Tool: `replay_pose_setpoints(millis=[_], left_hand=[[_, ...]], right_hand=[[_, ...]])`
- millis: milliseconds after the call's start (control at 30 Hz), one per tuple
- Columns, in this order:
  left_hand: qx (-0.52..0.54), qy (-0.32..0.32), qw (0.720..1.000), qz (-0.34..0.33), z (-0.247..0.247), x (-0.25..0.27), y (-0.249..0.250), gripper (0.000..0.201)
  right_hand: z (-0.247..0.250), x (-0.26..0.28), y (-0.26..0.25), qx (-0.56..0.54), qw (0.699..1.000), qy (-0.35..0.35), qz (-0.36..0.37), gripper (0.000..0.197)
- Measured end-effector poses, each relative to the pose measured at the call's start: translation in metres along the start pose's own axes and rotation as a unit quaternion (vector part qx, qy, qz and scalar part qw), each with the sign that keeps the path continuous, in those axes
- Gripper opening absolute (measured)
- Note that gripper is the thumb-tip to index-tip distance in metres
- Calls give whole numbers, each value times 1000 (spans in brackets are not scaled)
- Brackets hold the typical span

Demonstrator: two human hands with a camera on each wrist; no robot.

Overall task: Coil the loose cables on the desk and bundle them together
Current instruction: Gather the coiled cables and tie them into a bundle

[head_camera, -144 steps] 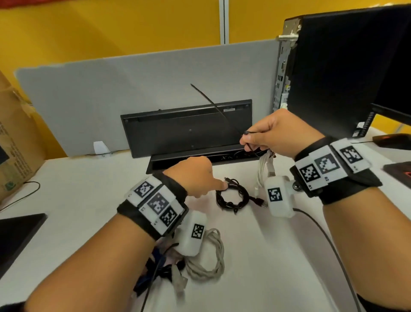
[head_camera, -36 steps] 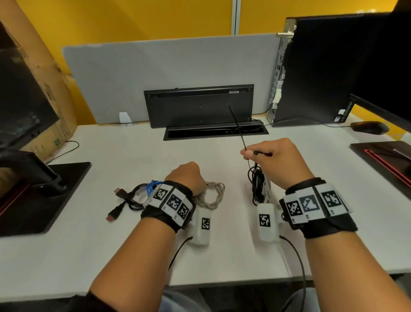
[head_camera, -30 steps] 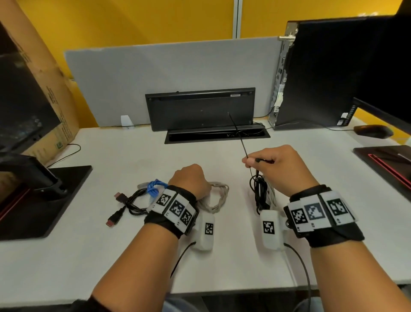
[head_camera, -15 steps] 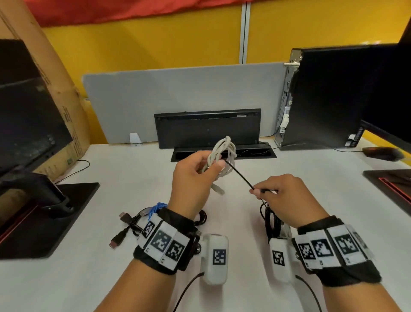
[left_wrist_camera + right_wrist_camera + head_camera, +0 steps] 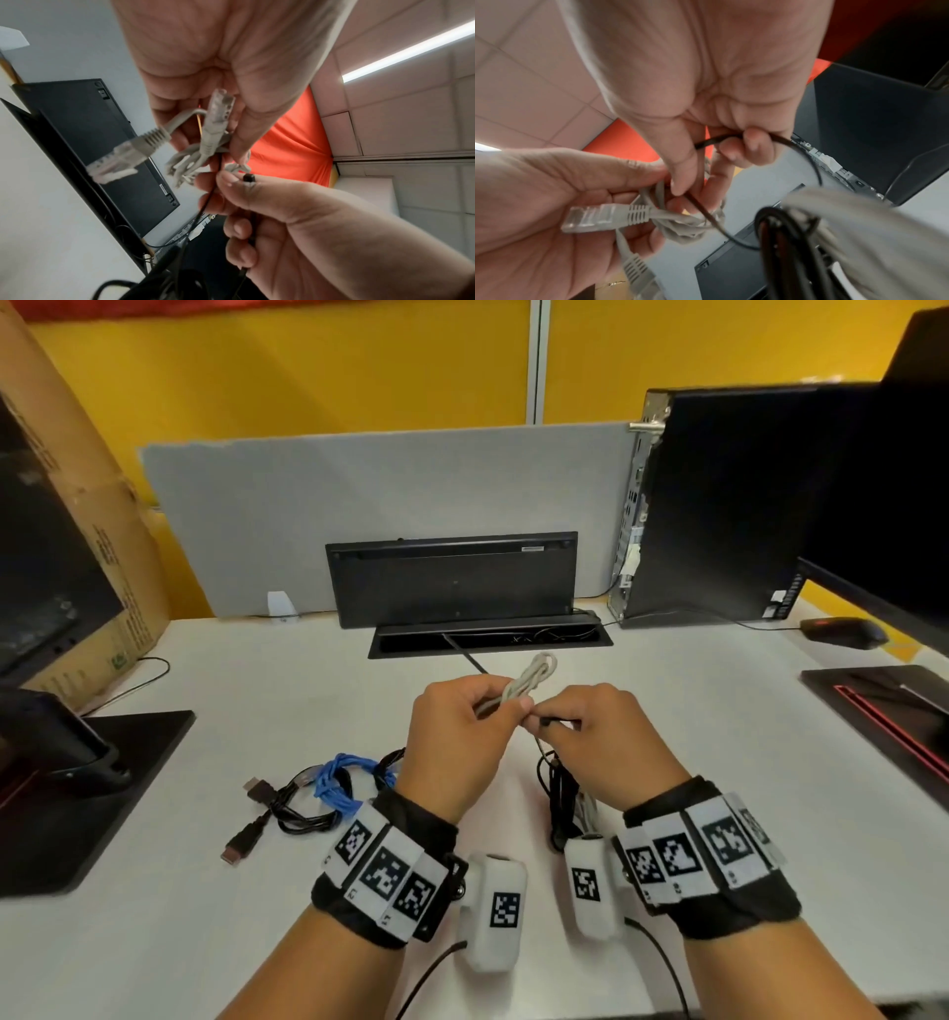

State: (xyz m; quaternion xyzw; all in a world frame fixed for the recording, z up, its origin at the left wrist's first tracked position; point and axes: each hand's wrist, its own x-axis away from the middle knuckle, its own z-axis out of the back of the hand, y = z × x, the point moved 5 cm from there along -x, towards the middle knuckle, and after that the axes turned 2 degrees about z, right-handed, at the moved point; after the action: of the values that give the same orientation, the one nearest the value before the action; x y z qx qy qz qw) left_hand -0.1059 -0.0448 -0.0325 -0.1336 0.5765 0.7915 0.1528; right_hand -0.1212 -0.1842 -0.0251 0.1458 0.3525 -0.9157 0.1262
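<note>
My left hand [image 5: 488, 711] holds a coiled grey network cable [image 5: 534, 672] up above the white desk [image 5: 719, 762]. Its two plugs [image 5: 120, 156] stick out below the palm. My right hand [image 5: 554, 721] meets it and pinches a thin black cable tie [image 5: 706, 211] against the grey coil. The tie's free end [image 5: 462, 654] points away towards the desk's cable slot. From the same right hand hangs a bundle of black and pale cables [image 5: 562, 793]. A blue coil [image 5: 336, 780] and a black HDMI cable [image 5: 257, 814] lie on the desk to the left.
A black keyboard [image 5: 452, 582] leans upright behind an open cable slot [image 5: 488, 636]. A PC tower [image 5: 719, 505] and a mouse [image 5: 842, 631] are at the back right, a dark mat [image 5: 883, 706] at the right. A monitor base [image 5: 77, 788] and a cardboard box [image 5: 102, 531] stand at the left.
My left hand picked the grey coil up off the desk and raised it. It has come against my right hand, and the black tie now lies across the coil.
</note>
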Motion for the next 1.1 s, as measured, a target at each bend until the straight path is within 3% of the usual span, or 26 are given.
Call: replay_pose_setpoints(millis=[267,467,733,933,1100], left_hand=[[-52,54,997,-3,12,-2,-3,15],[-78,37,996,1,7,3,-3,19],[-95,35,995,-21,3,3,5,21],[-33,51,997,-54,2,1,7,28],[32,50,997,-48,2,3,9,27]], right_hand=[[10,-1,18,-159,985,47,-48,22],[4,-2,34,-329,929,94,-145,37],[9,0,19,-205,972,89,-67,22],[-2,3,4,-110,994,-3,-18,14],[-4,1,6,-88,996,15,-16,12]])
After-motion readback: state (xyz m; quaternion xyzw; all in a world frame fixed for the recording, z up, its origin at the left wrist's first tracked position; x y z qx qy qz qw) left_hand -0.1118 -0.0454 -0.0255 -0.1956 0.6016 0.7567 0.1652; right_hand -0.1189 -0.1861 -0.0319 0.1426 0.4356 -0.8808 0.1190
